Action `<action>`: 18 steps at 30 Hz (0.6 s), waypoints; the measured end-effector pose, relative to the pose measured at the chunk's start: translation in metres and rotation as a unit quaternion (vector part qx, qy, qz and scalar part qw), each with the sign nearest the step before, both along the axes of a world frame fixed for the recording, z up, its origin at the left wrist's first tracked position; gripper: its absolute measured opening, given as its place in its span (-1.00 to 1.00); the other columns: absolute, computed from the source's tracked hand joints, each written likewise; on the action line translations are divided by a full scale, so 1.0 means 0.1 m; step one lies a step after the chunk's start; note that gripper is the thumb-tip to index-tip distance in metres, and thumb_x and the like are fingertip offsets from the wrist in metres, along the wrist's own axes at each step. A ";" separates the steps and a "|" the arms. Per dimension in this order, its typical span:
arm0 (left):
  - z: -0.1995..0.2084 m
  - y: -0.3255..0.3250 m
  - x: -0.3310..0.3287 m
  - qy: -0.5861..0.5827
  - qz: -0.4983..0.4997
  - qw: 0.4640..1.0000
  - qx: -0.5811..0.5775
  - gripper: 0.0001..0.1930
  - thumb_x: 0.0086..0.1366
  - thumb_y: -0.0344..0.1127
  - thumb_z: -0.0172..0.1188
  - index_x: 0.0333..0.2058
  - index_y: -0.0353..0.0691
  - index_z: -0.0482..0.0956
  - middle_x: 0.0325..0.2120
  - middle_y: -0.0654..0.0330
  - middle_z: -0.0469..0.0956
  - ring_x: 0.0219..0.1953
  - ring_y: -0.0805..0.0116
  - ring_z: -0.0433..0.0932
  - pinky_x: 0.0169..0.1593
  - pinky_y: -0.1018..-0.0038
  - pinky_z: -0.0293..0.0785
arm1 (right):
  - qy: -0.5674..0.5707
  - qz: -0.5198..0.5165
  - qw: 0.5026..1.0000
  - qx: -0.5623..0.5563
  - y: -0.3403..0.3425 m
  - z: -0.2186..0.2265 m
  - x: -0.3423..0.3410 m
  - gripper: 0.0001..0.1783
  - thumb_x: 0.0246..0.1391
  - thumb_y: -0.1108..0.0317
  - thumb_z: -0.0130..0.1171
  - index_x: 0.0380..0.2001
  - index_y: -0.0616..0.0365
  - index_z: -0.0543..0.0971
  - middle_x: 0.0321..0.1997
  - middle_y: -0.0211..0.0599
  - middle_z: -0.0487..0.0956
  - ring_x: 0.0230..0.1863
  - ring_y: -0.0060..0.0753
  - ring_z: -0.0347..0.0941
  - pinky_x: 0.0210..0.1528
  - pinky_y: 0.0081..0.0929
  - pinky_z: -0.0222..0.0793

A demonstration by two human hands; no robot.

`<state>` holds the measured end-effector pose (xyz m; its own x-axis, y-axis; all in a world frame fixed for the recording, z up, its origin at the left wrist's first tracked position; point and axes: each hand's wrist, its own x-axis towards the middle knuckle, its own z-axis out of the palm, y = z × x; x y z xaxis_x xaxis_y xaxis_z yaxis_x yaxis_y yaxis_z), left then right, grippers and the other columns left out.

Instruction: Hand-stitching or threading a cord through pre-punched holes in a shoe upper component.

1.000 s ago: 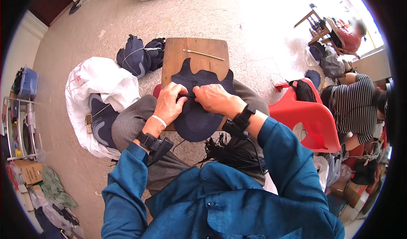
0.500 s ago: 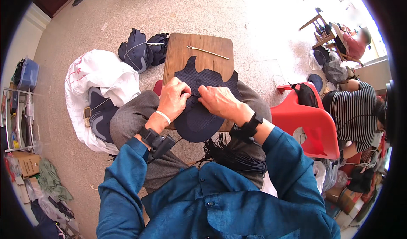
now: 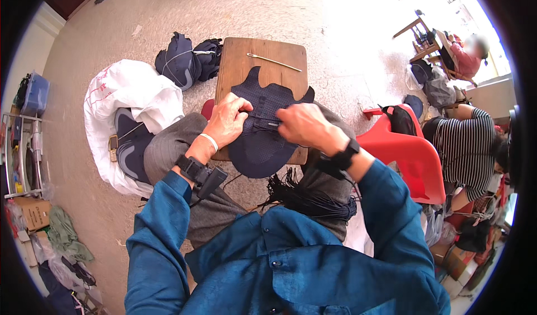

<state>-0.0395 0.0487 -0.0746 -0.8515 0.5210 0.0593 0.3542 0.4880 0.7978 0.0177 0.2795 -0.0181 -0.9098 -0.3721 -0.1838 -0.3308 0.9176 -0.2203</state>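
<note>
In the middle of the frame, the thumb and forefinger of my left hand [image 3: 225, 120] pinched the navy mesh piece [image 3: 263, 154] toward its left side, where it lay across the wooden top [image 3: 236, 58]. My right hand [image 3: 305, 126] was curled at the piece's right side, just beside a small pale sliver [image 3: 273, 125] (whether those fingers gripped anything, I could not tell). A long needle [image 3: 274, 62] lay slanting at upper center, apart from both hands, and black cords [image 3: 313, 204] bunched at lower center.
</note>
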 end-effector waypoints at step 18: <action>0.17 0.08 0.09 0.064 -0.023 0.996 -0.056 -0.74 0.16 -0.30 0.40 -0.19 -0.24 0.62 -0.23 0.09 0.53 -0.23 0.18 0.59 -0.12 0.30 0.54 | 0.061 -0.126 0.977 -0.161 0.56 0.37 1.01 -0.86 0.02 0.39 0.11 -0.52 0.21 0.41 -0.59 0.09 0.47 -0.46 0.26 0.50 -0.40 0.06 0.38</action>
<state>-0.0303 0.0569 -0.0578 -0.8152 0.5695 0.1050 0.4741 0.5523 0.6857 0.1190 0.3356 0.0192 -0.9879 -0.1537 0.0205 -0.1443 0.8630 -0.4842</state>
